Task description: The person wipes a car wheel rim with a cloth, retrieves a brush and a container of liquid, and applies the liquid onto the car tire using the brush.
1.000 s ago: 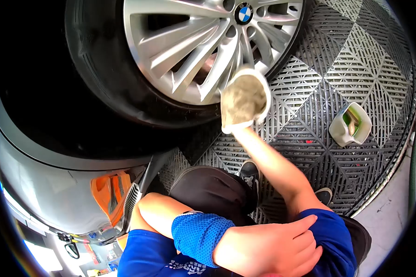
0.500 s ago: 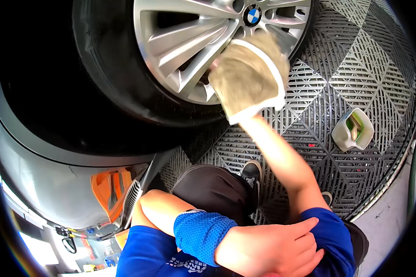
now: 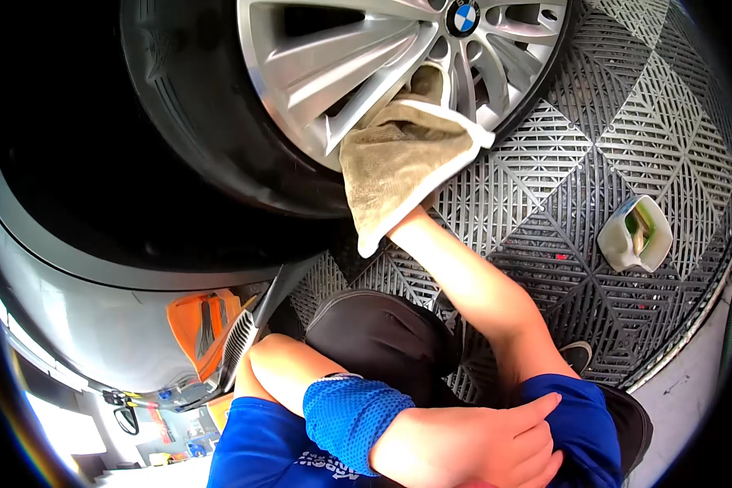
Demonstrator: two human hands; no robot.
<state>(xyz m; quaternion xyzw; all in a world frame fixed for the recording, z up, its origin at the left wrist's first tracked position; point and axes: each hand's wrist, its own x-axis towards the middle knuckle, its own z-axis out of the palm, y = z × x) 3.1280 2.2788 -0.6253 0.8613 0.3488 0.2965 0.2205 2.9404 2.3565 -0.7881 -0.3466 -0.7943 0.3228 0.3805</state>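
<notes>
At the left of the view relayed to me, the grey car body bends round a dark gap, its arch edge well apart from the tyre. To the right I have the slatted floor running out to a curved border, with a broad band of tile for sideways movement. Above it the silver wheel fills the top, its rim lip bounded by the black tyre. My right forearm reaches up to the wheel, and its hand is covered by the tan cloth, so I cannot tell how far it is closed. That cloth lies across the lower spokes and the rim's edge, one white-bordered corner out to the right, another drooping below the tyre. My left hand, bare, lies over the right blue sleeve, fingers loosely extended and gripping nothing. Smallest are the white container, on the tiles well apart from the cloth, and the round badge at the wheel's hub.
</notes>
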